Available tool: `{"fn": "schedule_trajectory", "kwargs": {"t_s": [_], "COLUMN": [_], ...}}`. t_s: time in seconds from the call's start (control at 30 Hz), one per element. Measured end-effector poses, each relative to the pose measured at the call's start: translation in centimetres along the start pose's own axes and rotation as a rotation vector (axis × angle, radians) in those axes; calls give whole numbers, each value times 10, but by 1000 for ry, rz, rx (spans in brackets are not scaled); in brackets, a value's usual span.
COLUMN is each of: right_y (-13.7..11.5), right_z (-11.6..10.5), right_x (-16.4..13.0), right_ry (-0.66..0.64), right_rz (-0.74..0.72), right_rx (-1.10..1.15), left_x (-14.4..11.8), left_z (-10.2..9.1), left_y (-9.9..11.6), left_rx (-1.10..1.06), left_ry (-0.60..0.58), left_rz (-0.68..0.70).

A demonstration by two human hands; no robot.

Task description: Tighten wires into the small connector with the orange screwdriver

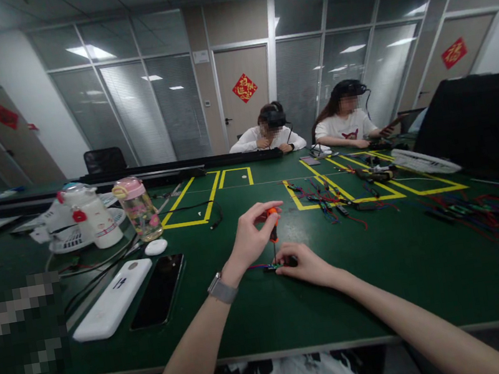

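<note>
Screwdriver standing on a small part

Screwdriver [273, 224] with an orange handle stands upright near the middle of the green table [387, 279]. Its tip sits on a small part with wires [269, 266]. The left hand [250, 234] wraps its fingers around the top of the handle. A watch [221, 289] is on that wrist. The right hand [306, 262] lies flat on the table and pinches the small part just beside the tip. To the left lie a black phone [159, 290] and a white case [113, 299]. Farther back stands a pink bottle [138, 208]. More wires [327, 200] lie past the hands. Two people [306, 127] sit at the far side.
</note>
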State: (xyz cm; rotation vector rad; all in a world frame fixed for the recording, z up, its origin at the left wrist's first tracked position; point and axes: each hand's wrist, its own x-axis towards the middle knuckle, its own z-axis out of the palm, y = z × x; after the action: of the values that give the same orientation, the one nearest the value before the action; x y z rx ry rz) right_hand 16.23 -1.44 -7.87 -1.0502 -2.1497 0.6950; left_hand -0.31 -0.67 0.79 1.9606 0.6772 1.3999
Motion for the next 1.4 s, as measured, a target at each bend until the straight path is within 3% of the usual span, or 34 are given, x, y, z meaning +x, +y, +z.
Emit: {"fn": "schedule_trajectory", "kwargs": {"t_s": [0.2, 0.43, 0.57, 0.7, 0.87, 1.1, 1.4], "right_y": [1, -1, -2, -1, -2, -2, 0], "right_z": [-2, -4, -4, -3, -3, -4, -3], "right_x": [-1, -4, -4, -4, -3, -3, -3], "right_ry": [-16, -16, -5, -7, -9, -9, -17], "right_rz": [-45, -65, -59, -47, -40, -31, -40], "right_rx": [-26, -1, 17, 50, 70, 66, 66], "left_x": [-1, -1, -1, -2, -2, -1, -1], "left_z": [-1, 0, 1, 0, 2, 1, -3], "left_y": [2, -1, -2, 0, 1, -1, 1], "left_rx": [193, -70, 48, 100, -37, 74, -83], "left_ry": [54, -37, 45, 22, -48, 43, -32], "left_rz": [91, 2, 39, 52, 35, 63, -24]}}
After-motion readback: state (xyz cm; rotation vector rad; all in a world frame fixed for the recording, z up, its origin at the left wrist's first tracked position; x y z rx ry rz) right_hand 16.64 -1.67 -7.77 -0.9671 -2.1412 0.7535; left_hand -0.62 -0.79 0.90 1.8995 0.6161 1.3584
